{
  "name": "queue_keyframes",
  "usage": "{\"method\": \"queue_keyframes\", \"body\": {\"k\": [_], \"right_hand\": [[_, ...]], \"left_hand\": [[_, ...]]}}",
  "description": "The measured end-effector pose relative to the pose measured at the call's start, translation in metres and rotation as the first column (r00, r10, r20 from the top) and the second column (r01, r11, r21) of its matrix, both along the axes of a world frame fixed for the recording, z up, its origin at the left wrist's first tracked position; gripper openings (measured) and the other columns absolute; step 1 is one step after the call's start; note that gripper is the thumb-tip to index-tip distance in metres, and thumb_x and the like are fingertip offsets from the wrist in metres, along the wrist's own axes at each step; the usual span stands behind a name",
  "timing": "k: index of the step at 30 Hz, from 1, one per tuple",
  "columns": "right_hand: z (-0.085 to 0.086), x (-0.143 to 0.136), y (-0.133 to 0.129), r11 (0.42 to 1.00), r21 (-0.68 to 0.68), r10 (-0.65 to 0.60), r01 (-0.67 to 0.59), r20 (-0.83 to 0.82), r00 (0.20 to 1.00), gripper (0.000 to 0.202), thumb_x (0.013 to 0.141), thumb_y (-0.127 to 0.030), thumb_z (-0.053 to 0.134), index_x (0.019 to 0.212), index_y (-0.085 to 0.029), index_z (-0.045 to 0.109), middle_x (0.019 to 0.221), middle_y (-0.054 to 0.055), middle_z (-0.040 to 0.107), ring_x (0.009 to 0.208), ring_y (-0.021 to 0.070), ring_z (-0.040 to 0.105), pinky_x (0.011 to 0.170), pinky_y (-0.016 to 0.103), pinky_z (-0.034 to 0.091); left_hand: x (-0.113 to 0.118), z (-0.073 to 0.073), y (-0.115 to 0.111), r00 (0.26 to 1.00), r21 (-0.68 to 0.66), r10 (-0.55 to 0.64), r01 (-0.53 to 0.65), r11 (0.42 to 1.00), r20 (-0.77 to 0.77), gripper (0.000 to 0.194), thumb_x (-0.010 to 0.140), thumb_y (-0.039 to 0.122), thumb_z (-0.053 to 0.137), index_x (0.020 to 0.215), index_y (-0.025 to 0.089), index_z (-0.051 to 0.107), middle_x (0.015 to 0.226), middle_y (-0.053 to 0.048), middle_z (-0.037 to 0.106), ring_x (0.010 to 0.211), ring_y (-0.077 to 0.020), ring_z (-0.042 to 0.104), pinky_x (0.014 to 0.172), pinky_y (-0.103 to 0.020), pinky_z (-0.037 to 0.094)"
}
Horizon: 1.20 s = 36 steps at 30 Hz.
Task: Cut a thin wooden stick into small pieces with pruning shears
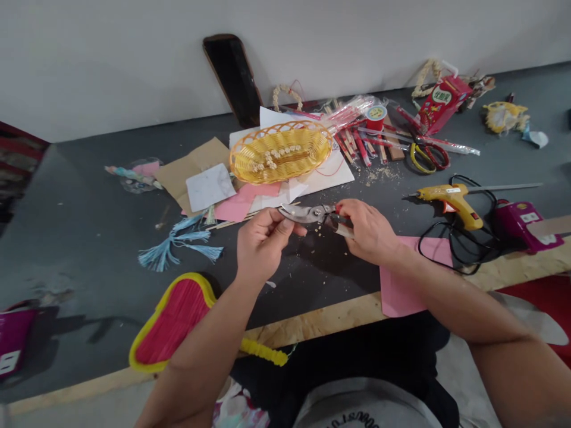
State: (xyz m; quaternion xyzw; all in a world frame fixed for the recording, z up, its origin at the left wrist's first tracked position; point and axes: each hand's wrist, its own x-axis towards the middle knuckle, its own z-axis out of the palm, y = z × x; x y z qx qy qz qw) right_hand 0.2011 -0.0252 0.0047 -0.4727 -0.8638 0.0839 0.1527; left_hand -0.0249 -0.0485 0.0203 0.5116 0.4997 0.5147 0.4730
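The right hand is closed around the handles of the metal pruning shears with curved blades, held above the dark grey surface. The left hand is narrow, thumb and fingertips pinched together at the blade tips; whether a small piece sits between them cannot be told. Beyond the shears, the yellow woven oval basket holds small pale beadlike pieces. The light blue thread tassels lie left of the left hand. Right of the right hand are the yellow glue gun and, farther back, the yellow-and-red-handled scissors.
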Motion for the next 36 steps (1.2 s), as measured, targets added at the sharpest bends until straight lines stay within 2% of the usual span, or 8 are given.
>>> {"method": "queue_keyframes", "body": {"k": [3,8,11,13,17,24,32,36], "right_hand": [[-0.001,0.003,0.002,0.997,0.04,0.061,-0.064,0.071,0.996,0.027,0.088,-0.012,0.047,0.11,-0.017,0.063,0.132,0.015,0.061,0.111,0.0274,0.056,0.088,0.04,0.045],[0.004,0.005,-0.001,0.991,0.076,0.096,-0.111,0.179,0.979,0.039,0.083,-0.011,0.05,0.121,-0.018,0.059,0.157,0.015,0.042,0.117,0.0302,0.052,0.086,0.043,0.044],[0.005,0.004,-0.002,0.99,0.081,0.102,-0.117,0.169,0.98,0.044,0.081,-0.011,0.052,0.124,-0.016,0.057,0.164,0.018,0.028,0.125,0.0315,0.048,0.095,0.046,0.042],[0.003,0.004,-0.002,0.99,0.084,0.097,-0.11,0.148,0.984,0.048,0.08,-0.011,0.053,0.128,-0.016,0.056,0.166,0.018,0.025,0.132,0.0328,0.044,0.102,0.049,0.038],[0.0,0.005,-0.001,0.99,0.094,0.093,-0.103,0.107,0.99,0.049,0.081,-0.011,0.054,0.129,-0.017,0.057,0.165,0.017,0.027,0.134,0.0331,0.043,0.106,0.05,0.035],[-0.001,0.003,-0.003,0.99,0.11,0.077,-0.086,0.083,0.994,0.048,0.08,-0.011,0.055,0.127,-0.018,0.058,0.163,0.017,0.032,0.129,0.0348,0.046,0.096,0.049,0.042],[0.0,0.005,-0.001,0.989,0.076,0.119,-0.123,0.057,0.991,0.051,0.077,-0.01,0.055,0.127,-0.019,0.057,0.163,0.016,0.032,0.13,0.0352,0.045,0.097,0.05,0.041],[-0.001,0.006,0.0,0.986,0.098,0.131,-0.136,0.055,0.99,0.052,0.076,-0.01,0.054,0.127,-0.017,0.057,0.162,0.017,0.033,0.129,0.035,0.046,0.096,0.05,0.042]], "left_hand": [[0.0,0.001,0.0,1.0,0.001,-0.017,0.017,1.0,0.002,0.027,0.087,0.043,0.072,0.082,0.017,0.067,0.071,-0.006,0.076,0.041,-0.0058,0.036,0.04,-0.023,0.025],[0.001,0.002,0.0,0.999,0.008,-0.006,0.006,1.0,-0.04,0.028,0.087,0.044,0.072,0.081,0.018,0.068,0.072,-0.006,0.077,0.04,-0.0064,0.038,0.041,-0.023,0.026],[0.0,0.002,0.0,0.997,0.026,0.012,-0.01,1.0,-0.077,0.028,0.086,0.045,0.072,0.082,0.018,0.069,0.074,-0.005,0.078,0.042,-0.0077,0.044,0.042,-0.024,0.029],[0.0,0.001,-0.001,0.995,0.041,0.02,-0.016,0.999,-0.102,0.028,0.085,0.046,0.073,0.084,0.018,0.07,0.074,-0.006,0.078,0.046,-0.0098,0.052,0.044,-0.024,0.032],[0.0,-0.001,-0.001,0.994,0.052,0.008,-0.002,0.999,-0.111,0.03,0.085,0.047,0.073,0.085,0.017,0.07,0.074,-0.007,0.078,0.047,-0.0097,0.052,0.045,-0.023,0.033],[-0.001,0.003,-0.001,0.996,0.03,0.019,-0.017,0.999,-0.082,0.025,0.085,0.042,0.075,0.082,0.018,0.069,0.066,-0.003,0.075,0.042,-0.0058,0.042,0.042,-0.021,0.027],[0.002,0.009,0.002,0.966,-0.076,-0.112,0.133,0.988,0.233,0.033,0.076,0.044,0.082,0.074,0.017,0.065,0.056,-0.003,0.069,0.035,-0.0034,0.03,0.037,-0.02,0.018],[0.006,0.01,0.002,0.951,-0.096,-0.156,0.188,0.978,0.267,0.031,0.076,0.042,0.082,0.076,0.016,0.066,0.057,-0.004,0.07,0.035,-0.0031,0.03,0.037,-0.019,0.018]]}}
